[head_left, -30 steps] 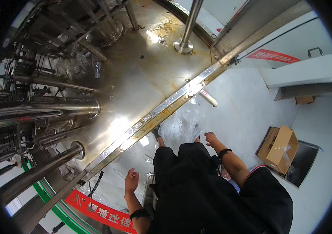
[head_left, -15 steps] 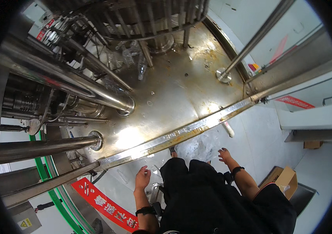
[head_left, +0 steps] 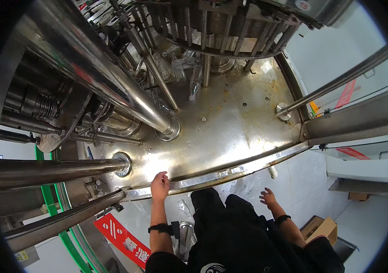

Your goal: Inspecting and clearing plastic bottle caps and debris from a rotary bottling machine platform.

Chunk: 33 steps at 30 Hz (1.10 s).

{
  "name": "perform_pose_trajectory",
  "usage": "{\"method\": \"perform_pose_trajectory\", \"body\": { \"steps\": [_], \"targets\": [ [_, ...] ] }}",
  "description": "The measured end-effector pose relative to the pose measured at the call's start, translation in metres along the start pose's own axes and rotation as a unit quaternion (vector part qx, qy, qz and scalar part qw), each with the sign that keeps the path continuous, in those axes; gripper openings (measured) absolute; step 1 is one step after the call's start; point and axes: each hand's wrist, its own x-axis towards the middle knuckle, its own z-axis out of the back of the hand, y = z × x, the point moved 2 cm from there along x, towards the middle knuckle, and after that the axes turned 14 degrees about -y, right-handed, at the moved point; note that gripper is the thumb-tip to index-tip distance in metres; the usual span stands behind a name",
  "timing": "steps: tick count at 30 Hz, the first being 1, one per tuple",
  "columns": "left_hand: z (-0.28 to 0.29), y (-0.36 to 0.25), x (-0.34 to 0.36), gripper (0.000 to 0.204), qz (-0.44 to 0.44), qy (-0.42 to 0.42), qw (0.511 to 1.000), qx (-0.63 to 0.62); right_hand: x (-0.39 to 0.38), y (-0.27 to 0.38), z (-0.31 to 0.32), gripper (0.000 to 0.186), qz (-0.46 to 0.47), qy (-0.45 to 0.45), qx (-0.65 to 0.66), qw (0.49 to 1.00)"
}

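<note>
Steel machine deck (head_left: 230,132), left hand (head_left: 159,185) on rim

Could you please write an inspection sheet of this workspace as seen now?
Surface: steel machine deck, shiny, with brown stains.
Job's things: raised deck rim; clear plastic bottles lying near the columns.
Clutter: cardboard box on the floor.
Hands: left hand rests on the deck rim; right hand open, holding nothing, above the floor.
Cables: nothing seen clearly.
Surroundings: steel columns, green guard rail, red floor marking.
</note>
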Motion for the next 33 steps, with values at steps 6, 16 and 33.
{"method": "perform_pose_trajectory", "body": {
  "steps": [6, 16, 33],
  "targets": [
    [-0.006, 0.089, 0.065, 0.043, 0.03, -0.051, 0.988, 0.144, -0.032, 0.019, -0.021, 0.049, -0.161, -0.076, 0.121, 0.976],
    [-0.057, 0.098, 0.129, 0.043, 0.035, -0.064, 0.962, 0.264, -0.091, 0.031, 0.001, 0.057, -0.213, -0.193, 0.162, 0.944],
    [-0.205, -0.069, 0.139, 0.027, -0.308, 0.056, 0.932, 0.184, -0.111, 0.017, -0.049, 0.057, -0.201, -0.208, 0.206, 0.935]
  ]
}}
